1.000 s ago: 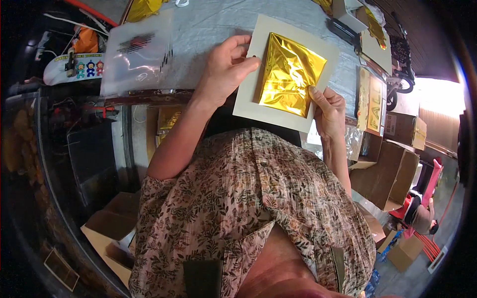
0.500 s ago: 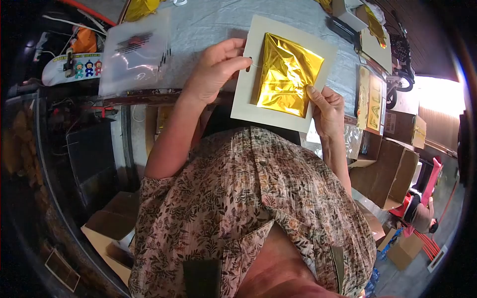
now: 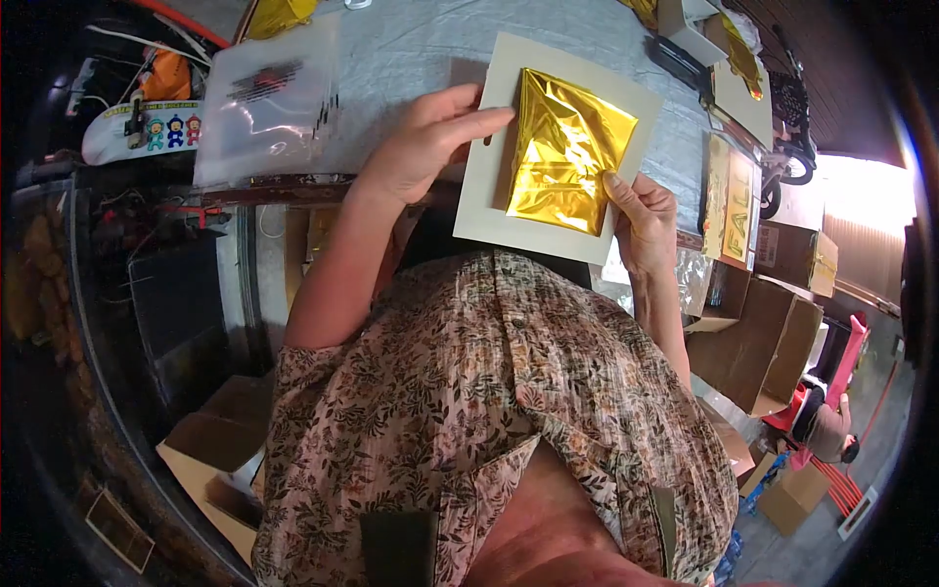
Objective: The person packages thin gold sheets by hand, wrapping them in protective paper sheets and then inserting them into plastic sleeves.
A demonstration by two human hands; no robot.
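A pale grey card [image 3: 476,201] is held tilted in front of my chest, with a folded, shiny gold foil sheet [image 3: 572,137] lying flat on its face. My right hand [image 3: 648,210] grips the right edge, its thumb pressed on the foil's lower right side and its fingers behind. At the left edge, my left hand [image 3: 425,137] has its thumb laid over the card, the tip close to the foil's left edge. The other left fingers go partly behind the card. Part of a small dark slot shows just under that thumb.
Clear plastic sleeves [image 3: 269,112] lie at the left of the covered table [image 3: 411,49]. Past the right edge stand cardboard boxes [image 3: 748,342]. A skateboard [image 3: 147,132] is at far left. Another person [image 3: 831,430] is in the distance at lower right.
My left thumb has slid right across the card, from beside the slot to near the foil's edge. The card and my right hand have hardly moved.
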